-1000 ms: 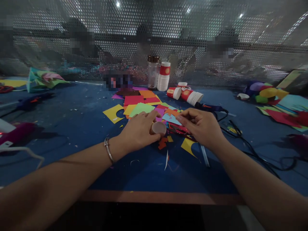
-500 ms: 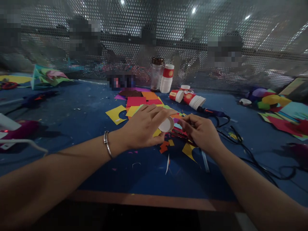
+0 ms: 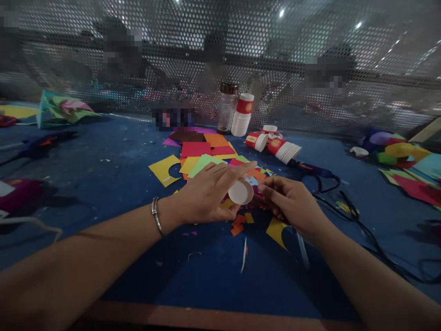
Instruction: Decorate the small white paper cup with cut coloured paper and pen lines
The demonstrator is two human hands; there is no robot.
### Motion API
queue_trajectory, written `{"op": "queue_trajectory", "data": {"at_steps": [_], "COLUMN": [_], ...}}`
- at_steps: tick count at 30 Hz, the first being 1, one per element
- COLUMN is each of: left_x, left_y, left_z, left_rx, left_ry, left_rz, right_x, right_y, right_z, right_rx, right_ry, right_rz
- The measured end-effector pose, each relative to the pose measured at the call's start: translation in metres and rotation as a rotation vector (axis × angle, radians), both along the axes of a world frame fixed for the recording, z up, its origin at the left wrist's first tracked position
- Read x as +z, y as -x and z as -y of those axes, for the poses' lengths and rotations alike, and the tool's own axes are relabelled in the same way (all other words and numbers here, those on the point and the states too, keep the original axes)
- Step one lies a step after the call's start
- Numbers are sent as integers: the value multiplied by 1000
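Left hand (image 3: 206, 195): thumb and fingers clamped on a small white cup (image 3: 240, 192), its open end turned toward the wearer, above the blue table (image 3: 138, 271). Right hand (image 3: 292, 202): just right of the cup, thumb and fingertips together — apparently pinching a purple scrap (image 3: 255, 189). Beyond the cup lie coloured sheets (image 3: 196, 149); farther behind it stand a jar (image 3: 226, 112) and a stack of cups (image 3: 242, 119), upright. Nearer the wearer than the cup: orange scraps (image 3: 237, 226). Well right of the cup — a black cord (image 3: 351, 209).
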State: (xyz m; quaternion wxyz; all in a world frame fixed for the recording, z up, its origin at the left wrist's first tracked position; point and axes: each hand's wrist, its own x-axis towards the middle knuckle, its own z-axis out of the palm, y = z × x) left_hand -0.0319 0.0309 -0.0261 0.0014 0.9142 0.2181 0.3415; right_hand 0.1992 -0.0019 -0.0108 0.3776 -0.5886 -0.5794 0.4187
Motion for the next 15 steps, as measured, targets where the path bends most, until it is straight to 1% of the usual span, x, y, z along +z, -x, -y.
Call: {"op": "queue_trajectory", "data": {"at_steps": [2,5,8,12,15], "left_x": [-1,-3,-5,-4,-2], "left_y": [0,-1,-2,-2,-3], "left_z": [-2,-6,-8,-7,-5], "left_rx": [-17,-49,-78,-111,-95], "left_ry": [29,60,67,64,62], "left_rz": [25,65,97,121,133], "right_x": [0,-2,-4,-5,-2], "right_y": [-1,-4,-6,-8,-8], "right_z": [0,-2,-3,-2,-2], "right_rx": [-21,-7,7,-34,-46], "right_ry": [6,15,-5,26,26], "right_rz": [-15,-29,-59,-46,-15]}}
